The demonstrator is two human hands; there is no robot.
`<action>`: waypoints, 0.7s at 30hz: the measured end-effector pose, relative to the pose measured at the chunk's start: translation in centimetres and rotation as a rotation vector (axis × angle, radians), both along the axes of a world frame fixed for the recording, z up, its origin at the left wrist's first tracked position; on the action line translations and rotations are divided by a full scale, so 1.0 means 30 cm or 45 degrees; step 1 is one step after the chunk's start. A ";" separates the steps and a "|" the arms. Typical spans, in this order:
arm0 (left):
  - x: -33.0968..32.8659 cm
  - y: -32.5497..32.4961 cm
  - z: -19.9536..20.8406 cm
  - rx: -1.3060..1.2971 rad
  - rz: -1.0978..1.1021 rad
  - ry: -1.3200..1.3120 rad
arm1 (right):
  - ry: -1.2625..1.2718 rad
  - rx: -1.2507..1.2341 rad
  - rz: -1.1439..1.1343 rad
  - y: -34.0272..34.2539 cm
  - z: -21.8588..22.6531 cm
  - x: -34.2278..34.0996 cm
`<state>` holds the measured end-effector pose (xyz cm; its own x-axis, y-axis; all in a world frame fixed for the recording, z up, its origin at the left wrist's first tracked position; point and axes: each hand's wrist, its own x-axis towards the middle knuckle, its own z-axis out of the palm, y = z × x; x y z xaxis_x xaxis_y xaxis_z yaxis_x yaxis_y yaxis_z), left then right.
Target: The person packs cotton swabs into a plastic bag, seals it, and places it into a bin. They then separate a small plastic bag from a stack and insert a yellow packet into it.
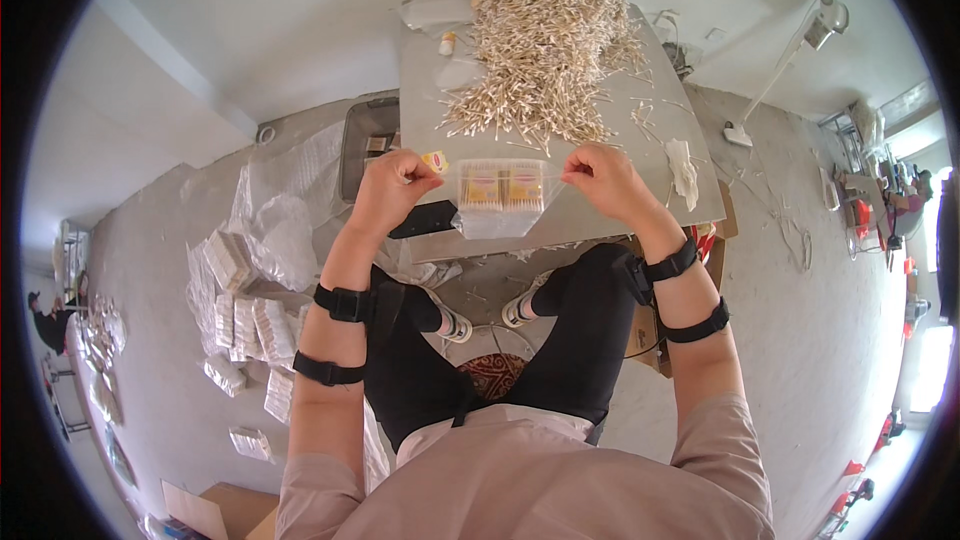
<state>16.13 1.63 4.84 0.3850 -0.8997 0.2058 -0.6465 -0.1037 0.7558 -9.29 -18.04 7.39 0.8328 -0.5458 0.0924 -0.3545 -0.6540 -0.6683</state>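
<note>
A clear plastic bag (500, 224) with packed cotton swabs and yellow labels inside lies at the table's near edge, between my two hands. My left hand (393, 190) is closed in a pinch on the bag's left upper corner. At the opposite corner my right hand (607, 181) pinches the film too, and the bag's top edge is stretched straight between them. Just beyond the bag rises a big heap of loose cotton swabs (550, 50). A small yellow-and-white card (434, 161) is beside my left fingers.
The grey table (660, 170) carries a crumpled white wrapper (682, 172) at its right and a small bottle (447, 43) at far left. A dark bin (362, 135) stands left of the table. Bagged swab packs (265, 325) are piled on the floor. A white lamp (822, 20) stands far right.
</note>
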 end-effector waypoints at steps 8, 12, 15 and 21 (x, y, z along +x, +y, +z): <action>-0.027 -0.016 0.002 -0.208 -0.098 -0.077 | -0.129 -0.027 0.065 0.005 -0.028 0.003; -0.038 -0.027 0.004 -0.149 -0.103 -0.086 | -0.058 -0.121 0.104 0.009 -0.023 0.022; -0.040 -0.030 0.007 -0.080 -0.079 -0.066 | -0.021 -0.107 0.098 0.000 -0.029 0.024; -0.033 -0.036 0.006 -0.082 -0.109 -0.154 | -0.032 -0.141 0.121 0.001 -0.033 0.032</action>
